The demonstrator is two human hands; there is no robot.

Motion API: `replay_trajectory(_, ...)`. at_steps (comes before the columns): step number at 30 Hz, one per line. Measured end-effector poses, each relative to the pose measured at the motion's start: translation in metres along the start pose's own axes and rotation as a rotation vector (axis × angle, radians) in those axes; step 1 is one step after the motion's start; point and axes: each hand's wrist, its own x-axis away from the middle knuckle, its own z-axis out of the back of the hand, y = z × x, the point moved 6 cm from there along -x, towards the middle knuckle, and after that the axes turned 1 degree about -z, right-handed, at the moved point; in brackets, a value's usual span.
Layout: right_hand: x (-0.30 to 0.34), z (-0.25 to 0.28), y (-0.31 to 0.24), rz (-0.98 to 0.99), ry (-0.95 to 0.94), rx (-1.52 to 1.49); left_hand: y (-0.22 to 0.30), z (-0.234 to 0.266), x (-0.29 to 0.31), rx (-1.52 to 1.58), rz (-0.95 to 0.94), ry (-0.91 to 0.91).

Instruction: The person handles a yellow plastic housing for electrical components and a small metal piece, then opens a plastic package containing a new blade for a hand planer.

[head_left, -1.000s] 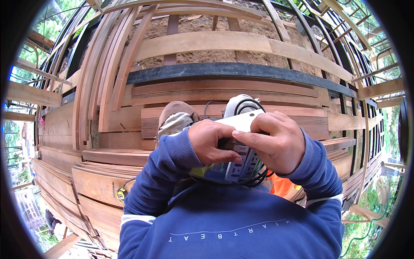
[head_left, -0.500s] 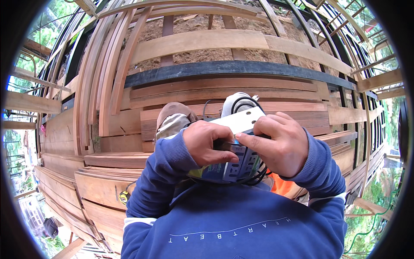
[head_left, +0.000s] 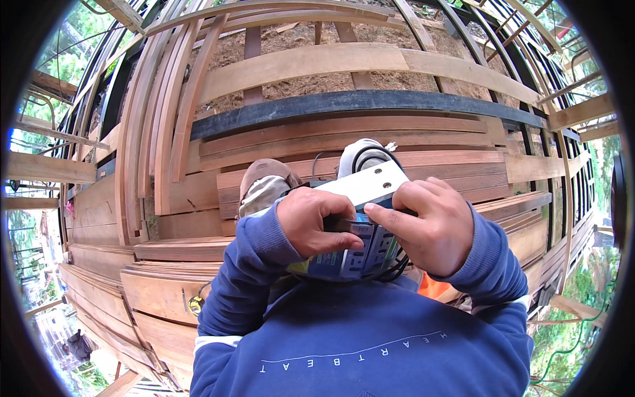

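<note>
My left hand (head_left: 309,221) is bent around the upper edge of a blue printed package (head_left: 344,264) with dark slot-shaped marks, its thumb lying along the front. From the other side my right hand (head_left: 433,228) reaches in with curled fingers, one fingertip at the package's top edge near a small light-blue spot. Whatever the right fingers pinch is hidden. Just beyond both hands lies a pale flat metal plate (head_left: 360,187) with two round holes. A black cord (head_left: 374,153) loops behind the plate, and more black cord hangs beside the package.
Stacked reddish-brown boards (head_left: 291,182) lie under and ahead of me. Long timber strips (head_left: 159,119) run along the left. A dark beam (head_left: 344,102) crosses farther off, with soil beyond. A yellow-black tape measure (head_left: 196,305) rests on boards at left; something orange (head_left: 433,287) is by my right forearm.
The view has shifted slightly. More of the metal plate shows, with both holes now plainly visible. My hands keep nearly the same grip and place.
</note>
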Motion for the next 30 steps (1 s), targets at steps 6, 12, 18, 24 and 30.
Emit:
replay_trajectory(6,0.011,-0.002,-0.007,-0.125,0.124,-0.049,0.001,-0.001,0.002,0.009,-0.025,0.021)
replay_trajectory(12,0.023,-0.006,-0.014,-0.244,0.185,-0.037,0.004,-0.002,0.002,0.007,-0.052,0.030)
replay_trajectory(18,0.033,-0.011,-0.017,-0.352,0.267,-0.083,0.000,-0.002,0.003,0.021,-0.028,0.027)
replay_trajectory(24,0.039,-0.019,-0.011,-0.521,0.368,-0.324,-0.006,0.002,0.006,0.115,0.108,0.029)
replay_trajectory(30,0.041,-0.013,-0.002,-0.520,0.502,-0.363,-0.003,0.006,0.010,0.187,0.060,0.145)
